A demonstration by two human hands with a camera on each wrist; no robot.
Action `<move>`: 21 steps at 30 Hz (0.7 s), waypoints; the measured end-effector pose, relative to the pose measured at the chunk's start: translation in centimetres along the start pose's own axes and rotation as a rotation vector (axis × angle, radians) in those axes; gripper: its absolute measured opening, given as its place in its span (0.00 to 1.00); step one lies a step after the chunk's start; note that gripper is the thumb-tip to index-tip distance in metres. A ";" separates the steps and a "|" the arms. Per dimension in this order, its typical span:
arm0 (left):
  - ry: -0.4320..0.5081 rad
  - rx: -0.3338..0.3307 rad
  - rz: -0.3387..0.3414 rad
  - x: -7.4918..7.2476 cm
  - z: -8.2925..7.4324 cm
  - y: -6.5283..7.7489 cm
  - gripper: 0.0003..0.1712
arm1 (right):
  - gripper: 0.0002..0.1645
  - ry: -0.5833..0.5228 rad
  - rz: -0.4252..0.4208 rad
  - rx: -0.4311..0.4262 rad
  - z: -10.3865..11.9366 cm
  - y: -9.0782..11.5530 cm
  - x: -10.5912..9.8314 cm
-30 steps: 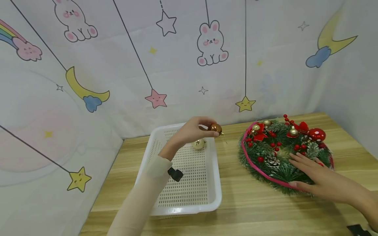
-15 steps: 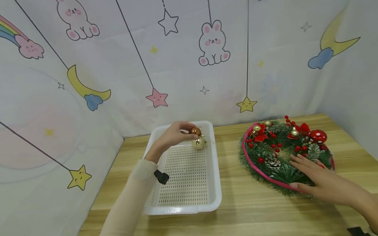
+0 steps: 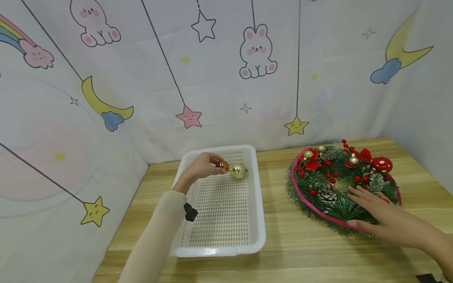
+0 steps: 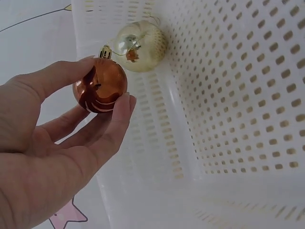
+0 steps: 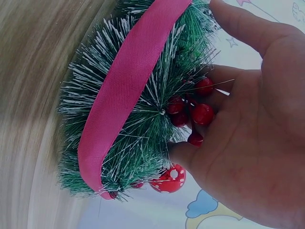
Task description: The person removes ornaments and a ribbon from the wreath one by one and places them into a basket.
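a copper-brown bauble with a gold cap; a pale gold bauble. the basket is white with rows of slots. the wreath is green tipped frosty white, with a hot-pink ribbon, red berries and a red ball dotted white. the worktop shows yellow-brown wood grain. the cloth i face is white, printed with rabbits, yellow stars and blue clouds.

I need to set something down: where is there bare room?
Free: the table between the white basket and the wreath; also the basket's near floor. Crowded: the basket's far end, where the left hand holds a copper bauble beside a gold bauble, and the wreath, under the right hand.
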State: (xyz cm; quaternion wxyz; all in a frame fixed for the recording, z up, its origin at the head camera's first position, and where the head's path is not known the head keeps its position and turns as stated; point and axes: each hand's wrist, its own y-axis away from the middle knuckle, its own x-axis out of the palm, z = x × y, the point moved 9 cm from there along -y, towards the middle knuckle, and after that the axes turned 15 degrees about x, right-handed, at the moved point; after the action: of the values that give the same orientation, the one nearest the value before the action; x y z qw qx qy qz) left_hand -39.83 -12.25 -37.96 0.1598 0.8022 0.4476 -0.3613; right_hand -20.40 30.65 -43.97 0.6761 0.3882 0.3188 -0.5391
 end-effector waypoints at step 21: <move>-0.153 -0.128 0.052 1.3 3.4 -0.3 0.27 | 0.50 0.006 -0.004 -0.002 0.0 0.1 0.0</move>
State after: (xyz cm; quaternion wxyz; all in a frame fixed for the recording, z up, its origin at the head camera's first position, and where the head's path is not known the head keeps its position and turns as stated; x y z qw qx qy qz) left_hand -41.14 -13.26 -41.24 0.2536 0.7718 0.4355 -0.3878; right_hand -20.29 30.61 -43.96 0.6745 0.3882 0.3221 -0.5391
